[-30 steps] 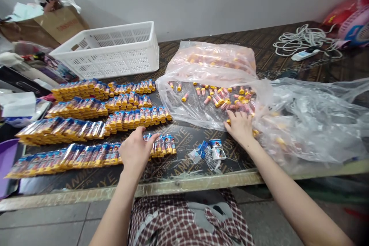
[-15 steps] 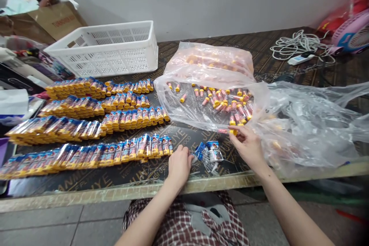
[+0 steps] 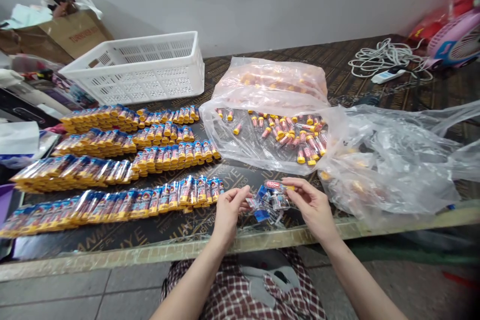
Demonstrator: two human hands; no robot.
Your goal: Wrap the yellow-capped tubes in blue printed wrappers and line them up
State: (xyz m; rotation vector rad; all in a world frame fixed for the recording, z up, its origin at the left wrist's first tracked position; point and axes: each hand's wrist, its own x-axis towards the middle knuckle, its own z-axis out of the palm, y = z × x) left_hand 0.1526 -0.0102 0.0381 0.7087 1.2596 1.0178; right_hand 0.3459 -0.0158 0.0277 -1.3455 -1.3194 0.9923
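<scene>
My right hand (image 3: 314, 209) pinches a small clear tube (image 3: 273, 184) by its yellow cap. The tube lies sideways and shows pink inside. My left hand (image 3: 229, 212) is closed at thumb and fingertips on a clear plastic sleeve (image 3: 255, 203) with blue print; its far part overlaps other sleeves. Between the hands, a small heap of such blue-and-clear sleeves (image 3: 261, 215) lies on the dark table. Behind them, an open plastic bag (image 3: 258, 162) holds many loose yellow-capped tubes (image 3: 287, 138). Left of my left hand run rows of sleeved tubes (image 3: 146, 202) with blue tops and yellow caps.
A white slotted crate (image 3: 150, 79) stands behind the rows. More clear plastic bags (image 3: 397, 160) spread over the right side. A coiled white cable (image 3: 382, 60) and a pink fan (image 3: 455, 40) sit at the back right. The table's taped front edge (image 3: 123, 257) runs before me.
My right hand has brought the tube from the bag's front edge down and left, over the sleeves. My left hand has lifted from the table and now pinches a sleeve.
</scene>
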